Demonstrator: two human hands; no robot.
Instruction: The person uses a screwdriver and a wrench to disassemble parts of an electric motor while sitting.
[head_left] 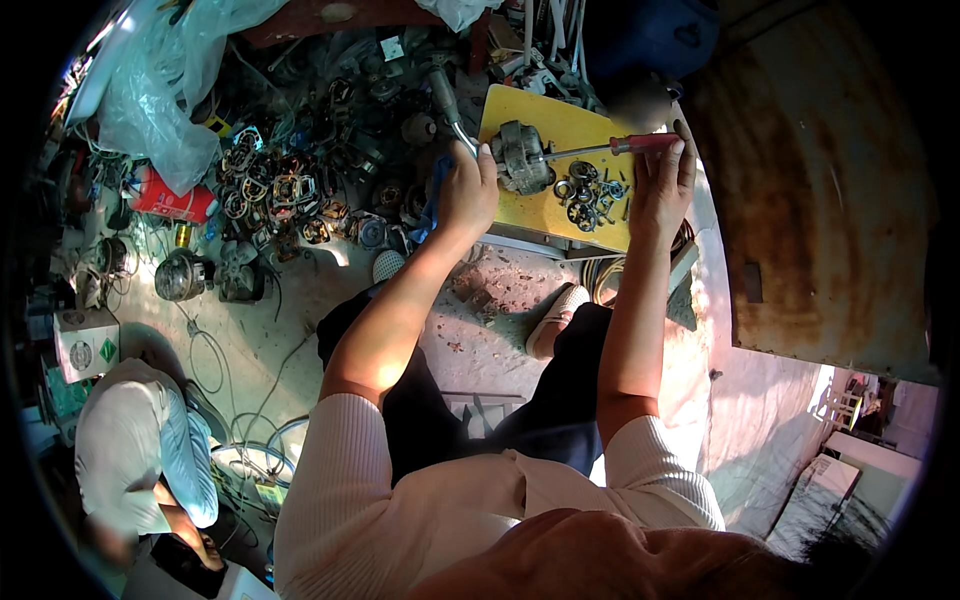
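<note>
A round grey metal motor (521,156) stands on a yellow board (560,215). My left hand (468,188) grips the motor's left side. My right hand (664,176) holds a screwdriver (600,148) by its red handle, and the thin shaft runs left to the motor. Small loose metal parts, bearings and screws (588,190) lie on the board between my hands.
A heap of dark motor parts and copper coils (300,185) covers the floor to the left. A red can (170,198) and a clear plastic bag (165,90) lie beyond it. Another person in a light shirt (140,455) crouches at lower left. A rusty metal sheet (810,200) stands right.
</note>
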